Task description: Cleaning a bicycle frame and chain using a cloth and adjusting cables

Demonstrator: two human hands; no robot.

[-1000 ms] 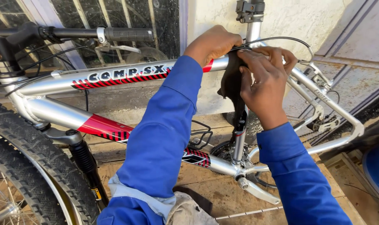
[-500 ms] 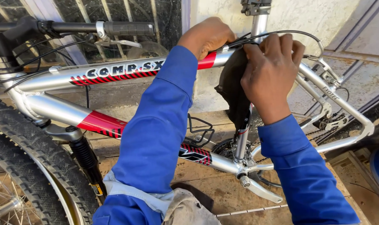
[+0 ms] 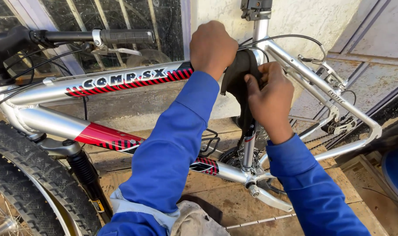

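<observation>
A dark cloth (image 3: 238, 76) is wrapped around the seat tube of the silver bicycle frame (image 3: 120, 83), just below the seat clamp (image 3: 256, 8). The right hand (image 3: 271, 100) pinches it between its fingers, while the left hand (image 3: 213, 47) is clenched over the top tube. This looks like wiping the frame; the next stroke needs firm pressure along the tube, clear of the cable (image 3: 291, 37).

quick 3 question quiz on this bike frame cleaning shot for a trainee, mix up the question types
1. True or false: the left hand rests on the top tube of the bicycle frame.
2. What does the right hand press against the seat tube?
A. a wrench
B. a dark rag
C. a brush
3. Fill in: the black handlebar grip lies to the ___ of both hands in the picture.

Key:
1. True
2. B, the dark rag
3. left
</observation>
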